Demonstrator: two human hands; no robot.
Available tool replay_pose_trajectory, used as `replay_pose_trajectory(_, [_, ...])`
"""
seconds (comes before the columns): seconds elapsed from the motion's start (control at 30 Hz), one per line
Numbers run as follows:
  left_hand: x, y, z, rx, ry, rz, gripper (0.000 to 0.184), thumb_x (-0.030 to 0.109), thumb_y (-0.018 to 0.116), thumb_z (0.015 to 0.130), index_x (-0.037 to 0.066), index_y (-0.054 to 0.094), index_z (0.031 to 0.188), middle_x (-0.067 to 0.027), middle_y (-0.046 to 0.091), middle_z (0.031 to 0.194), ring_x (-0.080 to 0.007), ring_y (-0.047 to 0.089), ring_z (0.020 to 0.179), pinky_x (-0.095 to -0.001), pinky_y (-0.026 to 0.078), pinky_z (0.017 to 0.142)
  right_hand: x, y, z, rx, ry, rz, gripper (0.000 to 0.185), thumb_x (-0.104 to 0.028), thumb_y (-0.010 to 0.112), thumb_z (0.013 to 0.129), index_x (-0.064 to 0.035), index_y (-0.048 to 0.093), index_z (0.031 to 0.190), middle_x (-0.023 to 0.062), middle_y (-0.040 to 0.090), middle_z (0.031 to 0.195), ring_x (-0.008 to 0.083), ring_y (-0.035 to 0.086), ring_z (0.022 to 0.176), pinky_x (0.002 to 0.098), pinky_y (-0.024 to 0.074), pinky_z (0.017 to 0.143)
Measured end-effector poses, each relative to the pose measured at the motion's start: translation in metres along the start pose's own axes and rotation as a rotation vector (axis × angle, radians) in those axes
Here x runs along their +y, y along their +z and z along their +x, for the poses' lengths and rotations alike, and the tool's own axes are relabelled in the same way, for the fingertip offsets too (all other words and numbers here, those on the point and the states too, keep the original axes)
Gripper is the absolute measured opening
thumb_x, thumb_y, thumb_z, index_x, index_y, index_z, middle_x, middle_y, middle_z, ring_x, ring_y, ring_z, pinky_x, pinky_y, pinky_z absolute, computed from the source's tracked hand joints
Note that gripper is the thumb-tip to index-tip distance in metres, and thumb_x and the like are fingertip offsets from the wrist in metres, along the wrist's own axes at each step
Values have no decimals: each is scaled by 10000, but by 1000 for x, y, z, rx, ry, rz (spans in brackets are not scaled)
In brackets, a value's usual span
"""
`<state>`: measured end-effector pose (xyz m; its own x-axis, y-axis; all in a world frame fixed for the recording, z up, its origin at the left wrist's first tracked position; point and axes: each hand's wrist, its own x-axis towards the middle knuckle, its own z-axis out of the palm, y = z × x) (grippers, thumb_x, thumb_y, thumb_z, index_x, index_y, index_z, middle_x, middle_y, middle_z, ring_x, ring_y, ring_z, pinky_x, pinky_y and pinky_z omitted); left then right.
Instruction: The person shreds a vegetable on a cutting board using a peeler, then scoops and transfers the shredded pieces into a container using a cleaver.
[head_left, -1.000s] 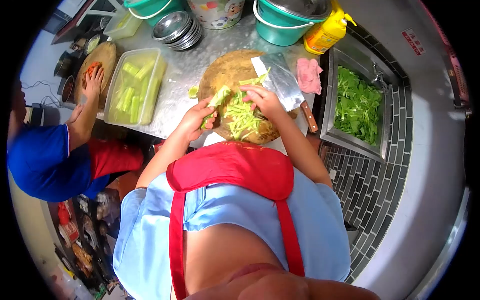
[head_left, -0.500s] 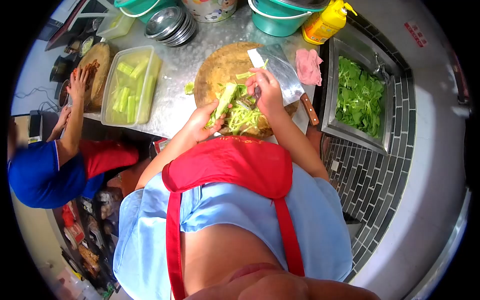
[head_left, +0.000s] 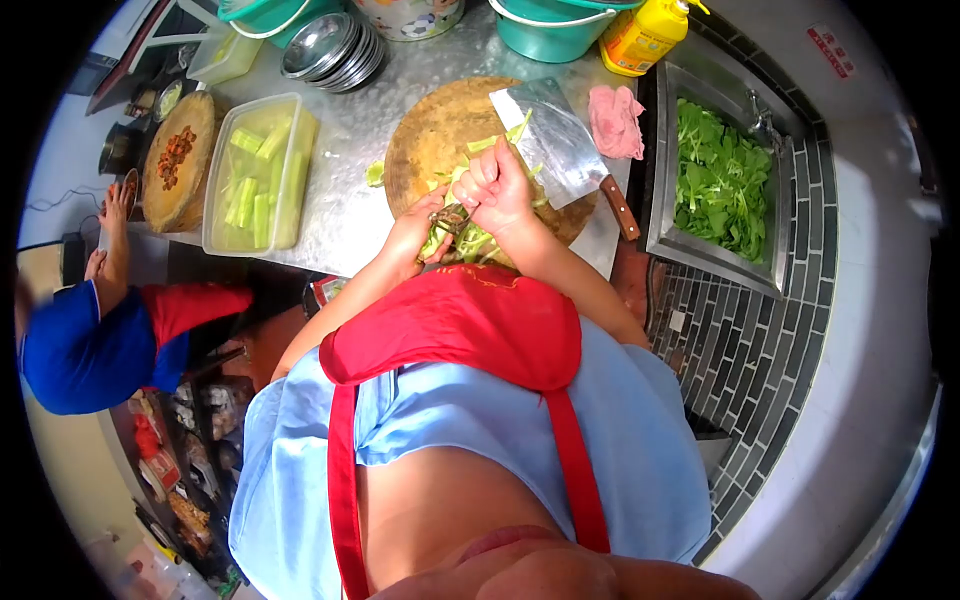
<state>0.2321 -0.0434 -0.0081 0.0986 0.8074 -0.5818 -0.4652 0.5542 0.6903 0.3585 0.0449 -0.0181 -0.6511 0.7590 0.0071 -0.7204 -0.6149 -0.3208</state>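
My left hand is closed round a pale green vegetable stem over the near edge of the round wooden board. Just right of it, my right hand is curled round a tool, of which a dark metal end shows against the stem; its handle is hidden by the fingers. Green peelings lie on the board beneath both hands. A cleaver lies flat across the board's right side, its wooden handle over the edge.
Left stands a plastic box of cut stems. Metal bowls, a green bucket, a yellow bottle and a pink cloth are behind. Right is a sink of leafy greens. A co-worker stands left by another board.
My right hand has come down and left toward my left hand, bringing the tool to the stem. The co-worker's hands have moved off the chopped red food on the other board.
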Motion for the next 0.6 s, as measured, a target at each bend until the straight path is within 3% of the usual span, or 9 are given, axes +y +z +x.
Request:
replay_pose_trajectory(0.23, [3,5,-9,9,-92,-64,391,213,305,943,123,331,1322,-88,501,594,-126,350,337,-228,280,307,-15,-14,14,258,-102,-178,465,-403,405,916,-125,340,548,-14,248,434,112,223,354,281,233,396])
replay_pose_trajectory(0.43, [1,-6,-8,-71,-135,-92,401,230,331,940,130,320,1328,-86,489,600,-121,333,333,-223,277,308,-54,-42,26,203,-276,-151,477,-429,407,908,-128,323,547,-12,251,456,132,210,359,284,218,394])
replay_pose_trajectory(0.6, [1,-7,2,-61,-121,-146,400,218,329,937,128,309,1326,-90,489,599,-128,341,331,-223,280,306,-11,-17,12,239,-56,-36,469,-415,398,914,-124,339,551,-4,258,453,136,226,353,285,226,392])
